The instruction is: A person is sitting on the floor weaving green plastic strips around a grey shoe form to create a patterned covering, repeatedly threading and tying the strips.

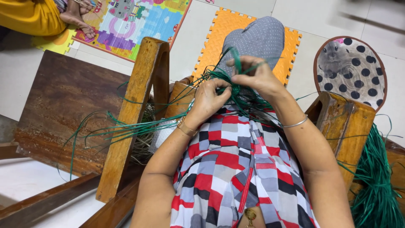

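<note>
My left hand and my right hand meet above my lap, both pinching a bunch of thin green strands at a knot-like tangle. The strands fan out to the left over a wooden frame post and trail down toward the floor. My raised knee, in grey dotted cloth, sits just beyond the hands. A bangle shows on each wrist.
A thick bundle of green strands hangs at the right by a wooden armrest. A brown wooden board lies left. An orange foam mat, a colourful play mat, a dotted cushion and another person's feet are beyond.
</note>
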